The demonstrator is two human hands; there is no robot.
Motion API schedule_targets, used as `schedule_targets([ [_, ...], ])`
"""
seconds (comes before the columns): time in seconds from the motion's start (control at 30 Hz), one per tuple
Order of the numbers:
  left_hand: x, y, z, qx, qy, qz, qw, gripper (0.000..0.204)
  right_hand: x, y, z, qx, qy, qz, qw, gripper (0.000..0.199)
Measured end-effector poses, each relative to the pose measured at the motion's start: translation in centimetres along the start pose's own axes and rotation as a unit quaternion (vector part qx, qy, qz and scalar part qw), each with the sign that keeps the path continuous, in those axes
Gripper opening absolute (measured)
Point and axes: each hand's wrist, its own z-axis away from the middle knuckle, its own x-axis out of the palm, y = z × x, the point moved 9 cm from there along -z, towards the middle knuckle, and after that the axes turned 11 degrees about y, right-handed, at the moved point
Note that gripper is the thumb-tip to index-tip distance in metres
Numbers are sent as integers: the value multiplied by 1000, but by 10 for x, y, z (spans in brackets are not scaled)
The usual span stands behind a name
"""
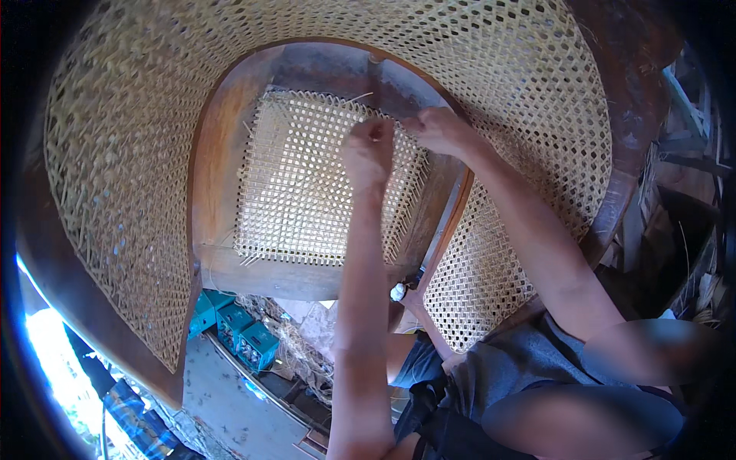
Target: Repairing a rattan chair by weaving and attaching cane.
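Cane everywhere in this shot, basically. A wooden chair (222, 146) with a curved woven cane back (498, 69) fills most of the frame, and its seat panel (299, 184) sits in the centre, a half-woven square of pale cane strips framed by dark brown wood.

Both hands are up at the upper right corner of that seat panel, just above the middle of the frame. The left hand (368, 153) comes straight up from the bottom edge on a long forearm and is clenched into a fist, pinching what looks like a thin cane strand (357, 97) between the fingers, though the strand itself is really hard to make out there. The right hand (441, 130) reaches in from the right side, sits just beside the left one and presses on the edge of the weave where it meets the wooden rim. Its fingers are curled too, but whether it actually grips a strand or just pushes down can't be told.

Lower right shows the person's lap in dark grey shorts (521, 368). Lower left, under the chair, are a couple of teal boxes (238, 330) on a concrete floor (230, 406), with a messy pile of loose fibres (295, 337) near them
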Motion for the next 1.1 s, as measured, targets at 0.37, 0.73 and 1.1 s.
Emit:
schedule_targets([
  [0.37, -20, -20, -16, 54, -72, -164, 982, 14, 43, -53, -3, -94, -14, 0, 995, 22],
  [0.73, -12, -12, -8, 83, -93, -242, 962, 14, 65, -31, -14, -46, -79, -8, 996, 21],
  [1.1, -22, -12, 5, 37, -53, -163, 985, 7, 18, -26, -6, -49, 7, 68, 996, 39],
])
